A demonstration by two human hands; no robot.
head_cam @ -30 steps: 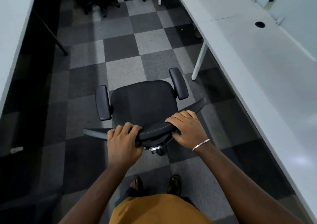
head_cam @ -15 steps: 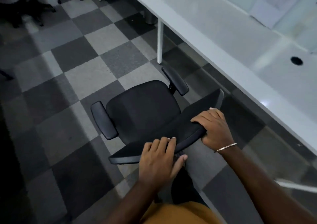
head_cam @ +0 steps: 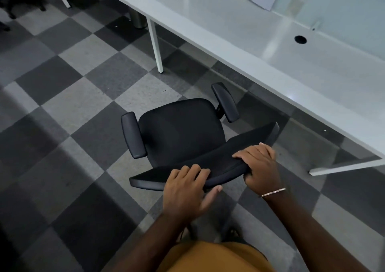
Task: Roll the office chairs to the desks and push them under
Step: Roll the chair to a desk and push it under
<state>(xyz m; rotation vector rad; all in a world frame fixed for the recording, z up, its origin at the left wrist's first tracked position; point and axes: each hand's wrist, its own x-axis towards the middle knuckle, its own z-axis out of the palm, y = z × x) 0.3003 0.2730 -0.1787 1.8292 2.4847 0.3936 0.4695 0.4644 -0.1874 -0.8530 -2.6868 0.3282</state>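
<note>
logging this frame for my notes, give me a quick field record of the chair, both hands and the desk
chair: black mesh-backed office chair with two padded armrests, on checkered grey carpet, not yet under the desk
left hand: left hand grips the top edge of the backrest, fingers curled over it, thumb beneath
right hand: right hand grips the same edge further right; thin metal bracelet on the wrist
desk: long white desk to the right, with round cable holes and white legs
chair facing: seat angled towards the desk
</note>
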